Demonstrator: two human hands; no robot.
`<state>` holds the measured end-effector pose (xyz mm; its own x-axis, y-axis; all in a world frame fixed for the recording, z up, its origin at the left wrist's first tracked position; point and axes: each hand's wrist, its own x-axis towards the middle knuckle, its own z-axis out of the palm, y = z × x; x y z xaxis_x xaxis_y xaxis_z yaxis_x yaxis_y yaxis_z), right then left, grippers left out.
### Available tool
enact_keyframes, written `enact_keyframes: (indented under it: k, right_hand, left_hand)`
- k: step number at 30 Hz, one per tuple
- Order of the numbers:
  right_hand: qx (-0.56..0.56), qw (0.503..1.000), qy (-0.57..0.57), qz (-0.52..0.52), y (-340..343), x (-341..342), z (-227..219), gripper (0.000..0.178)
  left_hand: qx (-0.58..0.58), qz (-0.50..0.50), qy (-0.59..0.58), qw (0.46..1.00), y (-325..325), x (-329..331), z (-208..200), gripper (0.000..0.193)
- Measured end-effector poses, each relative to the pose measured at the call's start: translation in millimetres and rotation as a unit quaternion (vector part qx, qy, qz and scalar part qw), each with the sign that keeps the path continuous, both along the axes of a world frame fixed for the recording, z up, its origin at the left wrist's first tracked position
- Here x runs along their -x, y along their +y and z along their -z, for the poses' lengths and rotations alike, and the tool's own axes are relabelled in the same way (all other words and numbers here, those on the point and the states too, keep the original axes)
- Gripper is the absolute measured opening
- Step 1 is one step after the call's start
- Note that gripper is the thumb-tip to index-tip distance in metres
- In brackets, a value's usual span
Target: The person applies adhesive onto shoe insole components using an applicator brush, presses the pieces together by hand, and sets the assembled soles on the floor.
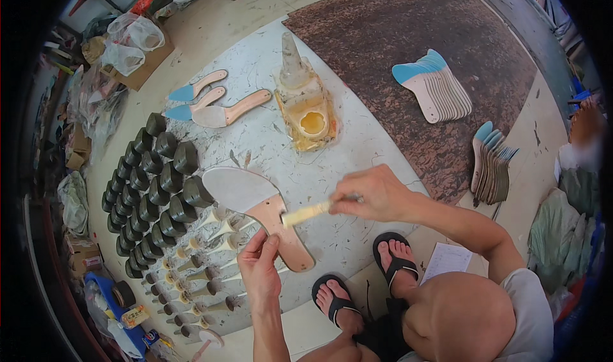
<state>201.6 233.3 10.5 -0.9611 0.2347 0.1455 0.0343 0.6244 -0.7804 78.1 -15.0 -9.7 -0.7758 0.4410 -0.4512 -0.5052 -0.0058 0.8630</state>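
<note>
My left hand (260,260) pinches the edge of a shoe insole board (265,212), which has a grey forefoot and a tan heel part. It is tilted above the pale work surface. In my right hand (377,195) is a pale yellow glue brush (306,213), slightly blurred. Its tip is at the board's edge near the middle; I cannot tell whether it touches. Beyond my hands stands a glue-crusted container (297,122) with yellow liquid in a round opening and a cone-shaped top. To its left lie several more insole boards (214,114), two of them with blue ends.
Rows of dark block heels (150,199) stand at the left, with slim heels (204,276) nearer me. Two stacks of insole boards (440,94) (490,167) lie at the right, one on a mottled brown sheet (377,49). My sandalled feet (335,298) are by the near edge.
</note>
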Motion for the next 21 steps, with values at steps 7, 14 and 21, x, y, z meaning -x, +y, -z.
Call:
enact_keyframes:
  k: [7,14,21]
  right_hand:
    - [-0.002,0.997,-0.067,0.026,6.3,7.9,-15.8,0.016]
    - [-0.172,0.977,0.122,0.036,-6.1,27.0,-1.8,0.016]
    - [-0.171,0.980,0.101,0.024,-28.2,-14.3,12.5,0.012]
  left_hand:
    - [0.035,0.067,0.043,0.996,8.2,3.3,-5.0,0.025]
    - [0.017,-0.006,0.028,0.999,1.5,15.2,-7.7,0.017]
    - [-0.136,-0.168,-0.102,0.971,-6.5,34.2,4.0,0.011]
